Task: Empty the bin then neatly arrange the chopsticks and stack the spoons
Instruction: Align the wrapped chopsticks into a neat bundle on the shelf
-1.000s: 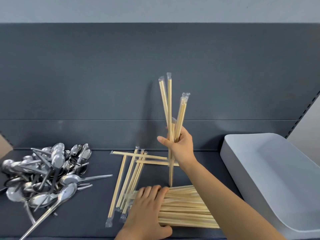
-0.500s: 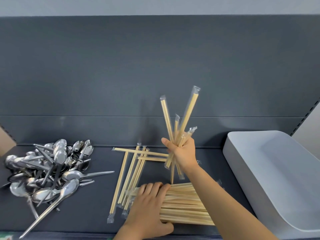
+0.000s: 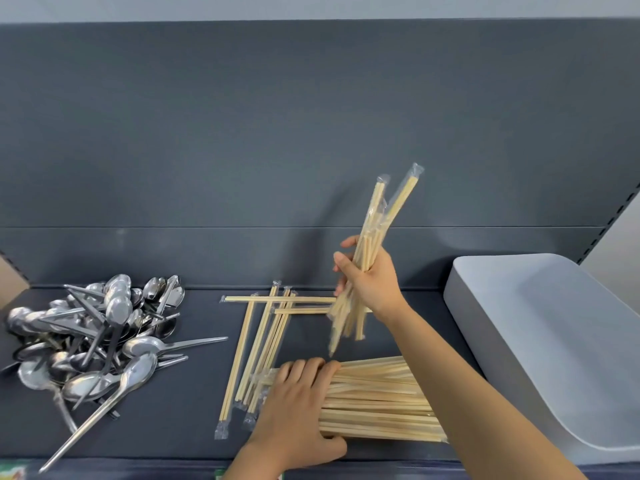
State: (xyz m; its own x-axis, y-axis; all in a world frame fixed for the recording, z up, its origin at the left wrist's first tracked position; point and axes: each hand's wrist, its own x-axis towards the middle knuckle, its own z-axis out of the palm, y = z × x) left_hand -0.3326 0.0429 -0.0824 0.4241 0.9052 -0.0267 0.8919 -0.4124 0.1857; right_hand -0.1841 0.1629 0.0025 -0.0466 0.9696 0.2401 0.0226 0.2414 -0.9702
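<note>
Wrapped chopsticks being sorted on a dark shelf point(image 3: 180, 424), spoons heaped aside.
Well left of the fingers lies a tangled pile of metal spoons point(image 3: 100, 337); just left of them, loose wrapped chopsticks point(image 3: 263, 348) lie crisscrossed. The left hand point(image 3: 298, 407) presses flat fingers on the left end of a neat chopstick stack point(image 3: 381, 400). Beyond those fingertips the right hand point(image 3: 370, 282) grips a chopstick bundle point(image 3: 384, 216), nearly upright, tops leaning right. Right of both hands sits the white bin point(image 3: 554, 341).

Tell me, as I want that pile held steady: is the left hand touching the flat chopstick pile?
Touching. The head view shows the left hand lying on the left end of the chopstick pile, fingers flat across the sticks, no gap.
</note>
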